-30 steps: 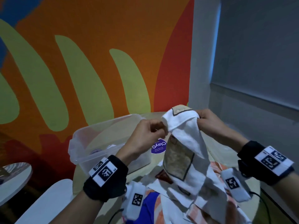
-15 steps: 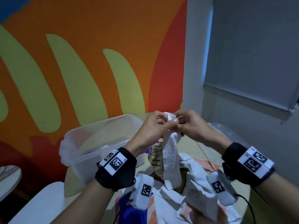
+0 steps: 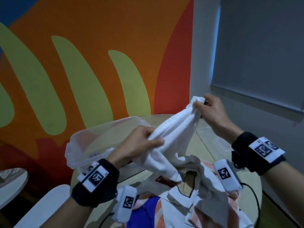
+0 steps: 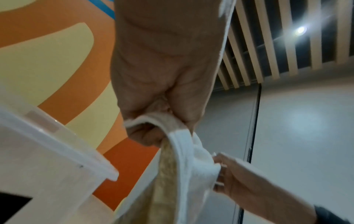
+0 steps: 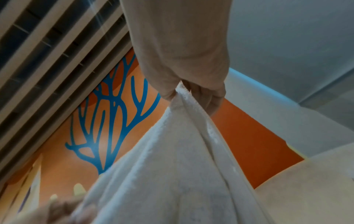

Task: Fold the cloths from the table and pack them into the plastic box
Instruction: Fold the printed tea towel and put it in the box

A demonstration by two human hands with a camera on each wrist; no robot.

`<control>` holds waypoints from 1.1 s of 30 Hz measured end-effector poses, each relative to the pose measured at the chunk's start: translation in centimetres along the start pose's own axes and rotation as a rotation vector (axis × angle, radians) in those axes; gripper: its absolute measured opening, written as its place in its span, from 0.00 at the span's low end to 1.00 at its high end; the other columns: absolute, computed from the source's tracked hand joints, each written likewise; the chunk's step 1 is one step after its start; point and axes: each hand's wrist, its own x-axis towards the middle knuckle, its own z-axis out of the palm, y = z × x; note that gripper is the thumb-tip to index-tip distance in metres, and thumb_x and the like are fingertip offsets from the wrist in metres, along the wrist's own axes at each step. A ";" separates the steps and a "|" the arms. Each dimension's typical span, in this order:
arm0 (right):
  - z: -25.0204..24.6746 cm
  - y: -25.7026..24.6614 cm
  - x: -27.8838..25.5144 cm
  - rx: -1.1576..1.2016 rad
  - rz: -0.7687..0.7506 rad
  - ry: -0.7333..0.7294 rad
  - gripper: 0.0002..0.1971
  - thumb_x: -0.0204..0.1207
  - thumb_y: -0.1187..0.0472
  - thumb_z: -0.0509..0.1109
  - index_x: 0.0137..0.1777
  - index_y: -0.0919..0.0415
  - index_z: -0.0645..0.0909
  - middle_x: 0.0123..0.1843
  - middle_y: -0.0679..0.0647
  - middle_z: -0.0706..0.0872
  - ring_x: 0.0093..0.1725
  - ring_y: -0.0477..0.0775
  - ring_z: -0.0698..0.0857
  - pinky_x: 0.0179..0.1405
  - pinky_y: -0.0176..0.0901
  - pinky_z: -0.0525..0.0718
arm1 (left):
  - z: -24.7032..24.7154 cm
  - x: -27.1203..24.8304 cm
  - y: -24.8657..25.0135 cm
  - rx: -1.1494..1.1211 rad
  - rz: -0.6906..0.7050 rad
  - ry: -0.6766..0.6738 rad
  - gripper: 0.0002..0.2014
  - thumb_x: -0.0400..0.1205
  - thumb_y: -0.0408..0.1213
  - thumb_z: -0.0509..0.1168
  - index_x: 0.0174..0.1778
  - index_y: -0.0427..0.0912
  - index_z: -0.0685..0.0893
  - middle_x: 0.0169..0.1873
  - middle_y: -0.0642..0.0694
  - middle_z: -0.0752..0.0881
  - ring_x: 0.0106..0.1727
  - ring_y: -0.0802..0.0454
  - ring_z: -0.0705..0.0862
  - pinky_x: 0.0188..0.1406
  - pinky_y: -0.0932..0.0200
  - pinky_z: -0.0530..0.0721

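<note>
A white cloth [image 3: 174,130] with brown printed patches hangs in the air above the table, stretched between both hands. My left hand [image 3: 141,143] grips its bunched edge low on the left; the left wrist view shows my fingers [image 4: 153,133] curled round the hem of the cloth [image 4: 184,159]. My right hand [image 3: 209,109] pinches a corner higher up on the right, and the right wrist view has the cloth [image 5: 172,166] running down from that pinch. The clear plastic box [image 3: 85,140] stands open behind my left hand.
A heap of other cloths [image 3: 197,203], white, orange-striped and blue, lies on the round table [image 3: 204,145] under my hands. A painted orange wall stands right behind the box. A white chair edge [image 3: 41,206] sits at the lower left.
My hands were together at one corner of the cloth. They have now drawn apart, the right one up and to the right, the left one down along the edge, pulling the cloth taut.
</note>
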 end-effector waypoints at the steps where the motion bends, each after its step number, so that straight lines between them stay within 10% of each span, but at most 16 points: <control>1: -0.3 0.0 0.3 -0.021 0.020 0.023 0.10 0.67 0.52 0.69 0.30 0.51 0.72 0.32 0.52 0.77 0.35 0.54 0.79 0.34 0.61 0.80 | -0.9 -0.1 0.1 -0.034 -0.013 0.055 0.11 0.81 0.46 0.78 0.44 0.40 0.91 0.31 0.49 0.87 0.29 0.55 0.82 0.31 0.57 0.77; 4: 0.1 0.0 0.1 -0.104 0.014 0.014 0.16 0.69 0.63 0.74 0.28 0.54 0.69 0.27 0.47 0.71 0.28 0.49 0.71 0.29 0.41 0.71 | -3.1 0.7 0.4 -0.083 -0.025 0.299 0.12 0.79 0.46 0.79 0.42 0.40 0.91 0.35 0.40 0.92 0.29 0.49 0.85 0.30 0.54 0.79; 9: 2.2 0.7 -0.1 -0.118 -0.067 -0.056 0.14 0.69 0.65 0.78 0.33 0.56 0.74 0.29 0.53 0.80 0.28 0.48 0.76 0.29 0.43 0.75 | -3.3 3.7 0.8 -0.094 -0.079 0.498 0.15 0.80 0.46 0.77 0.35 0.41 0.83 0.31 0.45 0.85 0.31 0.47 0.82 0.32 0.54 0.75; 17: 4.1 0.9 -1.0 -0.019 -0.061 -0.197 0.16 0.69 0.58 0.86 0.38 0.58 0.79 0.29 0.51 0.80 0.27 0.47 0.74 0.25 0.39 0.70 | -0.5 5.5 2.5 -0.521 -0.221 0.401 0.17 0.80 0.31 0.76 0.63 0.38 0.81 0.52 0.35 0.90 0.41 0.45 0.88 0.36 0.51 0.85; 21: 2.3 2.0 0.1 -0.014 0.106 -0.120 0.11 0.75 0.64 0.80 0.52 0.64 0.82 0.34 0.58 0.83 0.28 0.53 0.78 0.25 0.43 0.75 | -1.4 5.4 2.2 -0.715 -0.212 0.447 0.13 0.85 0.22 0.68 0.61 0.40 0.82 0.55 0.37 0.86 0.50 0.44 0.87 0.43 0.50 0.91; 26: 1.9 1.3 -0.1 0.096 0.149 -0.118 0.11 0.78 0.65 0.79 0.42 0.73 0.83 0.26 0.60 0.80 0.21 0.51 0.77 0.22 0.43 0.76 | -0.9 5.3 1.6 -0.621 -0.209 0.404 0.11 0.86 0.21 0.62 0.48 0.35 0.90 0.48 0.37 0.90 0.44 0.48 0.87 0.32 0.60 0.87; 33: 2.5 -0.2 0.4 0.166 0.090 -0.144 0.16 0.81 0.58 0.77 0.39 0.69 0.80 0.25 0.61 0.80 0.19 0.51 0.79 0.19 0.41 0.78 | -0.9 5.7 2.0 -0.445 -0.141 0.360 0.11 0.87 0.30 0.68 0.65 0.33 0.85 0.55 0.41 0.86 0.50 0.50 0.86 0.54 0.49 0.91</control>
